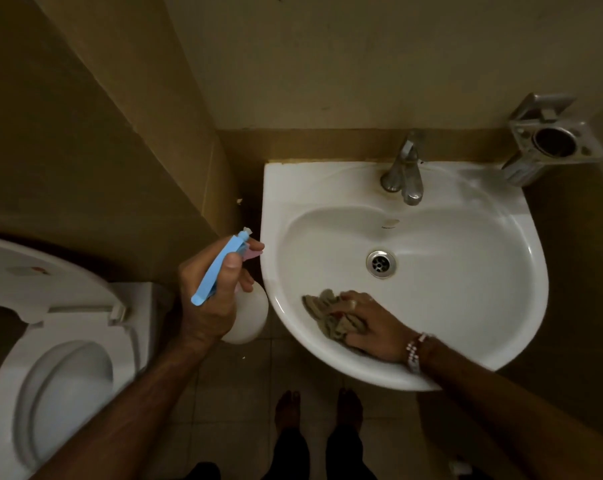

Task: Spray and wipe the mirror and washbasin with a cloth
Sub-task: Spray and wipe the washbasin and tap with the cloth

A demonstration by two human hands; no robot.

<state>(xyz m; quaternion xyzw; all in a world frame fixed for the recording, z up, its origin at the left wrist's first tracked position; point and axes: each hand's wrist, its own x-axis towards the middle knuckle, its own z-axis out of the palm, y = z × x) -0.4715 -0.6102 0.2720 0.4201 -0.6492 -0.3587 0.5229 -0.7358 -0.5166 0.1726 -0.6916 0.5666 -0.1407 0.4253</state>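
While the left hand (211,299) keeps its grip clamped on a spray bottle (248,311) just left of the washbasin (466,271), the right hand (373,327) presses a crumpled, seemingly brownish cloth (328,315) against the bowl's near-left inner wall.

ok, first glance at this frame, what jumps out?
The white ceramic washbasin fills the centre-right, with the right hand pressing a crumpled brown cloth against its near inner wall. Left of the basin, the left hand holds a white spray bottle with a blue trigger clear of the rim. A white toilet sits at lower left.
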